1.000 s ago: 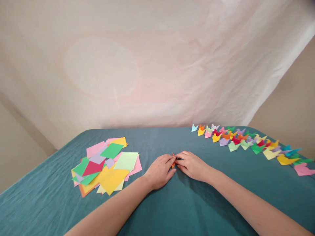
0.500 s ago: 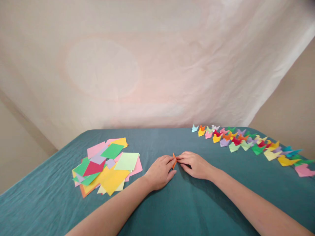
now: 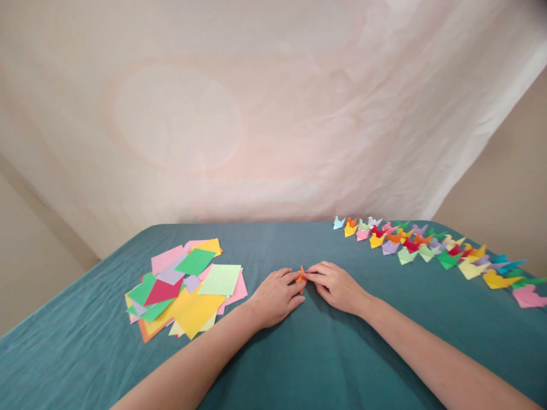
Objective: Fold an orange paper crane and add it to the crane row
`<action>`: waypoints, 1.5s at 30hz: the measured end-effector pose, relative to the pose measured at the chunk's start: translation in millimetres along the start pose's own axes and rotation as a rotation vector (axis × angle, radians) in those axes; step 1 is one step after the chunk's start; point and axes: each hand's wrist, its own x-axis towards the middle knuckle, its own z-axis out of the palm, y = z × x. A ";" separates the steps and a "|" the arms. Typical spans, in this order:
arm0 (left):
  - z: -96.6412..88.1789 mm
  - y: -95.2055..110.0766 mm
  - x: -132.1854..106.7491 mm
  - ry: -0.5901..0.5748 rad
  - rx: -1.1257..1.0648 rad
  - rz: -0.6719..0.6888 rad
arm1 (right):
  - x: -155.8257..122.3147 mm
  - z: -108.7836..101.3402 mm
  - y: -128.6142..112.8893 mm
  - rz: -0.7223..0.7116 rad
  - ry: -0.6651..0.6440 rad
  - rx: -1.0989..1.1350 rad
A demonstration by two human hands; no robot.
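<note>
A small folded orange paper piece [image 3: 301, 275] sits between my two hands near the middle of the teal tablecloth [image 3: 299, 364]. My left hand [image 3: 276, 297] lies on the cloth with its fingertips pinching the piece from the left. From the right, my right hand [image 3: 337, 286] pinches the same piece with thumb and forefinger. Most of the paper is hidden by my fingers.
A loose pile of coloured paper squares [image 3: 183, 287] lies at the left of the table. Rows of several folded paper birds [image 3: 431, 245] run along the back right edge. A pale creased sheet [image 3: 256, 114] hangs behind the table.
Both hands stay on the orange piece; the fingertips have shifted slightly and the piece now shows a little lower and more tucked between them.
</note>
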 end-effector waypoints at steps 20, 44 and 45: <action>-10.4 -6.4 -7.8 -0.142 0.040 0.016 | 11.2 -5.7 -16.7 0.136 -0.245 -0.186; -12.8 -0.8 -7.6 -0.147 0.021 0.032 | 19.7 -0.3 -10.2 0.191 -0.208 -0.309; -12.5 -0.9 -7.7 -0.149 0.021 0.032 | 19.3 -0.3 -10.2 0.187 -0.209 -0.303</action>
